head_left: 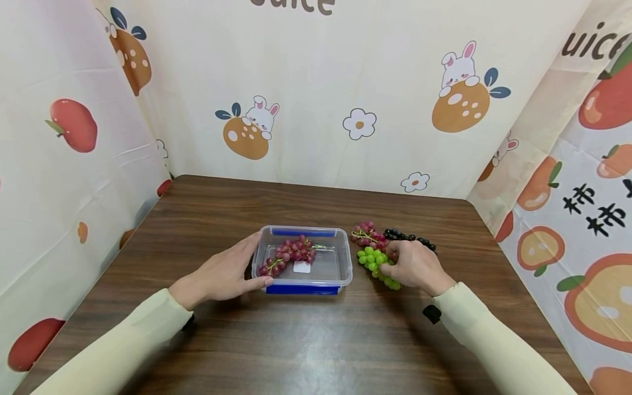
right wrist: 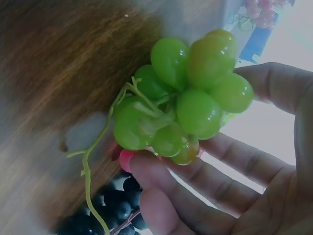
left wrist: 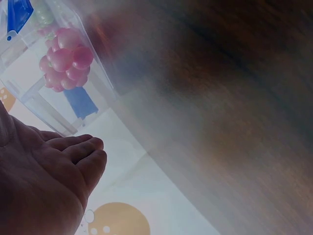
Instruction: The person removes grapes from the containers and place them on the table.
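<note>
A clear plastic container (head_left: 332,264) with blue clips stands on the table, and a bunch of red grapes (head_left: 298,250) lies inside it. My left hand (head_left: 228,272) rests at the container's left side, thumb by the near corner and fingers along the wall. In the left wrist view its fingers (left wrist: 90,164) are extended, nothing held. To the right of the container, my right hand (head_left: 417,267) grips a bunch of green grapes (head_left: 370,258). The right wrist view shows thumb and fingers around the green grapes (right wrist: 195,110), a thin stem hanging out.
Just beyond the green bunch lies another bunch of red grapes (head_left: 364,233), with black grapes (head_left: 400,235) beside it, partly behind the right hand. The brown wooden table (head_left: 306,345) ends at a printed curtain (head_left: 316,148) at the back and sides.
</note>
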A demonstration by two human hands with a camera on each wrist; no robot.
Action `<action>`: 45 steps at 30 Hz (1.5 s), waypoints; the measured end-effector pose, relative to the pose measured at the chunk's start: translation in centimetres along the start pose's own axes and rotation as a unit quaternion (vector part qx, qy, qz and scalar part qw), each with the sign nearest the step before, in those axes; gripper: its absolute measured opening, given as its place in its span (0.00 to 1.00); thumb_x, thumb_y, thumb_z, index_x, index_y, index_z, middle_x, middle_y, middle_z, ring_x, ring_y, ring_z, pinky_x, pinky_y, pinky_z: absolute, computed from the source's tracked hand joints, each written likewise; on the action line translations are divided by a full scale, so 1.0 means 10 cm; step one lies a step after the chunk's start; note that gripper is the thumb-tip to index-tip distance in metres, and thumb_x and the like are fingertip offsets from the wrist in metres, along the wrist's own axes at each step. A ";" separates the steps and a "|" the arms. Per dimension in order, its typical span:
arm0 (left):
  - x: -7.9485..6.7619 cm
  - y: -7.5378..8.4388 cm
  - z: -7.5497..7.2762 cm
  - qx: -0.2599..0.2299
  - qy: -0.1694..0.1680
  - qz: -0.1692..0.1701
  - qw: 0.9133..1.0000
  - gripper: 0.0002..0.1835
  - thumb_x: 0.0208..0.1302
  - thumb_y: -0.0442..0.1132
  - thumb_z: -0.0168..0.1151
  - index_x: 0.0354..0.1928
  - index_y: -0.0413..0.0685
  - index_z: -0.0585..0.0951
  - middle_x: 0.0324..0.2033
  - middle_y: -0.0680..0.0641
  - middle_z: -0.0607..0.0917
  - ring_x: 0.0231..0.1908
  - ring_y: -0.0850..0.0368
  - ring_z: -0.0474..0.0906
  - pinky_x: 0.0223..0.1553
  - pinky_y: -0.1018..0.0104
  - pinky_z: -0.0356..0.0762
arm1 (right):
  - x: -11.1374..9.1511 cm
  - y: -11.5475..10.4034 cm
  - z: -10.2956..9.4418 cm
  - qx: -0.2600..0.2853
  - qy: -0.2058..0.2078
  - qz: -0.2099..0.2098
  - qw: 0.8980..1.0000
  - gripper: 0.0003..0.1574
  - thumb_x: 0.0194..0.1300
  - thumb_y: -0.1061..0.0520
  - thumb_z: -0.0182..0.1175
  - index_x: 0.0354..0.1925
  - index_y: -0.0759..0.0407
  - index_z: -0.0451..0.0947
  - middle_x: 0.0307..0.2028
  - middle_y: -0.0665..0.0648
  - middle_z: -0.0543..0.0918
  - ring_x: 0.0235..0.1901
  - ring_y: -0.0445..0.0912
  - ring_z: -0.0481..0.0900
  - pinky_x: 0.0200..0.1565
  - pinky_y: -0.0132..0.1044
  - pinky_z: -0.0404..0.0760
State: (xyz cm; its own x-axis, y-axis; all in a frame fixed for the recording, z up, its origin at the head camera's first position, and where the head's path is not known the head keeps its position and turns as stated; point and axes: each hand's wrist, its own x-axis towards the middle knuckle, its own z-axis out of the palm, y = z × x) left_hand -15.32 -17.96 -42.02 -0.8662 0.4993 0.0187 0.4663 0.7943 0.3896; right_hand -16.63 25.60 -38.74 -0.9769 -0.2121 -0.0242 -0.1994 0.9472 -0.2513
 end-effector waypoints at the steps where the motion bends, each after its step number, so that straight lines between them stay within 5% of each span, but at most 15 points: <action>1: 0.00 0.00 0.00 0.000 0.000 0.000 1.000 0.66 0.57 0.83 0.51 0.83 0.47 0.43 0.79 0.40 0.55 0.75 0.42 0.58 0.67 0.39 0.67 | 0.00 0.00 -0.01 -0.001 0.002 0.005 1.000 0.20 0.59 0.45 0.70 0.45 0.54 0.86 0.28 0.50 0.82 0.24 0.45 0.74 0.26 0.40 0.72; 14: -0.01 0.00 0.00 -0.003 0.002 0.003 1.000 0.65 0.58 0.82 0.52 0.83 0.48 0.42 0.80 0.41 0.54 0.76 0.42 0.57 0.67 0.39 0.66 | -0.01 -0.02 -0.06 0.008 0.025 0.020 0.999 0.21 0.62 0.37 0.69 0.37 0.52 0.85 0.29 0.50 0.83 0.26 0.44 0.77 0.27 0.40 0.74; 26: -0.01 0.00 0.00 -0.005 0.003 0.006 1.000 0.65 0.58 0.82 0.52 0.83 0.48 0.42 0.79 0.41 0.54 0.75 0.42 0.58 0.67 0.39 0.66 | 0.00 -0.05 -0.05 0.059 0.096 -0.025 0.993 0.20 0.64 0.41 0.68 0.44 0.54 0.87 0.30 0.51 0.85 0.25 0.43 0.77 0.26 0.39 0.75; 45: 0.00 -0.02 0.01 -0.005 0.005 0.003 1.000 0.65 0.58 0.83 0.51 0.83 0.47 0.42 0.79 0.41 0.55 0.75 0.42 0.59 0.67 0.39 0.67 | 0.03 -0.22 -0.08 0.091 0.111 -0.101 0.984 0.29 0.64 0.37 0.70 0.56 0.52 0.84 0.35 0.53 0.87 0.24 0.43 0.72 0.25 0.38 0.71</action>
State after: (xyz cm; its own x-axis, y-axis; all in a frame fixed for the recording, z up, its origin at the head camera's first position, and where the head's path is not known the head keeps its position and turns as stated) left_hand -15.39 -18.07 -42.13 -0.8652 0.5006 0.0294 0.4694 0.7878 0.3987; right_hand -16.56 23.63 -37.44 -0.9151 -0.3148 0.2521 -0.3947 0.8275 -0.3993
